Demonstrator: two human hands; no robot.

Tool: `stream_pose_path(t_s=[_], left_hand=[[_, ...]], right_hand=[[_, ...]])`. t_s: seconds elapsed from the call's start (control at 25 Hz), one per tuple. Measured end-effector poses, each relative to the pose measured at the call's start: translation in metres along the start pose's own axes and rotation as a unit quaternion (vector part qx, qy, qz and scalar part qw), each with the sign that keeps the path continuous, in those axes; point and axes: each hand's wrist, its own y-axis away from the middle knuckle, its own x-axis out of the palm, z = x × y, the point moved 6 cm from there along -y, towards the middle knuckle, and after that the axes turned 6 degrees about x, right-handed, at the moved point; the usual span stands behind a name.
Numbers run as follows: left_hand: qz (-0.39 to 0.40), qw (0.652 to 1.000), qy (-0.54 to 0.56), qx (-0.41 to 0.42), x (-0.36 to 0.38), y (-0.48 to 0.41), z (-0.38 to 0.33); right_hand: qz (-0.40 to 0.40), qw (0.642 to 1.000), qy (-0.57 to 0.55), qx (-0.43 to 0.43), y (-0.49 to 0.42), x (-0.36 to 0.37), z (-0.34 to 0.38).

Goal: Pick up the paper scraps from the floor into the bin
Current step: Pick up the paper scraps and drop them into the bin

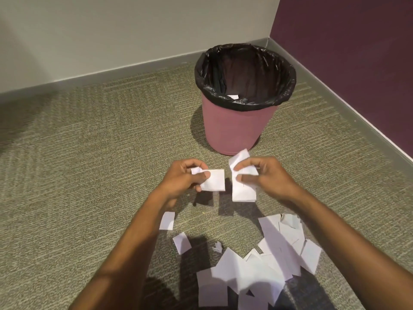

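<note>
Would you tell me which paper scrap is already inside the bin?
The small white scrap lying on the black liner inside the pink bin; every other scrap is on the carpet or in the hands.

An office-like interior is suggested by patterned commercial carpet (89, 135), grey skirting (134, 66) under plain painted walls (111, 25), and a lined pink wastebasket (232, 128) set in the corner.

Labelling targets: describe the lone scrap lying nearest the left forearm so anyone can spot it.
Start at the pink bin in the corner and come toward the camera, past both hands. On the carpet beside the left forearm lies a small white scrap. It lies alone, farthest left, apart from the overlapping pile.
</note>
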Motion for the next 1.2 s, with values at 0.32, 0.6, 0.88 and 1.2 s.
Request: stream_pose_path(t_s=[0.32,0.6,0.88,1.2], left_hand=[[-0.102,0.981,0.051,0.154,0.017,-0.042,-0.177],[-0.136,0.983,-0.083,0.092,0.051,-0.13,-0.224],[-0.135,0.97,-0.103,0.173,0.053,-0.109,-0.212],[-0.095,0.942,-0.28,0.16,0.012,0.006,-0.007]], right_hand=[[-0.189,0.97,-0.112,-0.108,-0.021,-0.101,0.144],[-0.179,0.982,-0.05,0.028,-0.098,-0.126,0.152],[-0.169,0.983,-0.069,-0.02,-0.085,-0.127,0.155],[0.045,0.993,0.107,-0.036,0.001,-0.021,0.047]])
